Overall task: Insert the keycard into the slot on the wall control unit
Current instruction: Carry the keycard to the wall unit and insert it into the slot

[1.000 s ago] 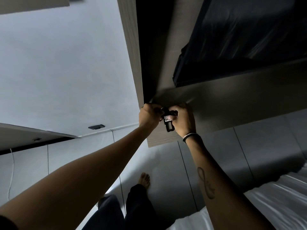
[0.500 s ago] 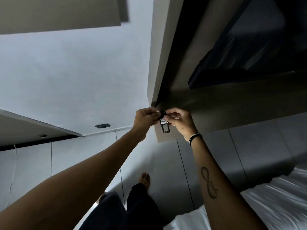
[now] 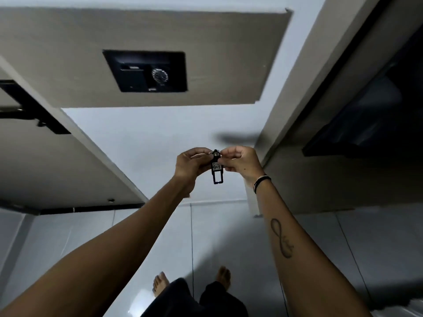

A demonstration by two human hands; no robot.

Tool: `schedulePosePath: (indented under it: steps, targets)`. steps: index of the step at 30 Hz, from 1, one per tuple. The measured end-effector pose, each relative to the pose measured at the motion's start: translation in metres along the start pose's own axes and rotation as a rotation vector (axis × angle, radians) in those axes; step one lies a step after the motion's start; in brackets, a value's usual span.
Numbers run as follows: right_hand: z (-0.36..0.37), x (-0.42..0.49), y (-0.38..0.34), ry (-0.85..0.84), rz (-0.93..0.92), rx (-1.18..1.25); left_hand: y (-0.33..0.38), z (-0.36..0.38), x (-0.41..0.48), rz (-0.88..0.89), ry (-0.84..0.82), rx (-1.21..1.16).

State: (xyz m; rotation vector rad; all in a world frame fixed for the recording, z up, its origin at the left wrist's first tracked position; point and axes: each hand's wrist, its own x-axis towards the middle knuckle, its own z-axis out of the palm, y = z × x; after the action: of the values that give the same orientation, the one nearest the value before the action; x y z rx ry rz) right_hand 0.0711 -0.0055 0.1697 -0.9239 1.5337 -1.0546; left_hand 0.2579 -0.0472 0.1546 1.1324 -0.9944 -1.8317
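The small black plastic keycard tag (image 3: 217,170) looks smooth and slightly glossy, with a matt white paper-like label on its upper part and a thin bright metal ring at its top. The black rectangular wall control unit (image 3: 146,71) has a shiny, plastic-looking face; its round dial glints like ribbed metal. It sits in a pale grey-brown wood-grain panel (image 3: 206,53) with a flat, matt laminate finish. The white painted wall (image 3: 142,138) is smooth and matt. The large pale floor tiles (image 3: 229,236) are polished and reflective. A dark cord bracelet (image 3: 261,180) looks like woven cloth, and the dark trousers (image 3: 174,300) are matt fabric.
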Motion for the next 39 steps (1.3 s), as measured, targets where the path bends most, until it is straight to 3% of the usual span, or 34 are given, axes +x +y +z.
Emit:
schedulePosePath:
  steps: [11, 22, 29, 39]
  targets:
    - [0.103, -0.006, -0.172, -0.088, -0.349, 0.003, 0.194, -0.077, -0.042, 0.350, -0.002, 0.176]
    - [0.129, -0.023, -0.340, -0.107, -0.610, -0.084, 0.349, -0.072, -0.072, 0.641, 0.046, 0.161]
    - [0.126, -0.032, -0.397, -0.088, -0.692, -0.127, 0.400, -0.059, -0.085, 0.738, 0.054, 0.200]
    - [0.124, -0.031, -0.400, -0.037, -0.744, -0.113, 0.405, -0.051, -0.084, 0.739, 0.037, 0.225]
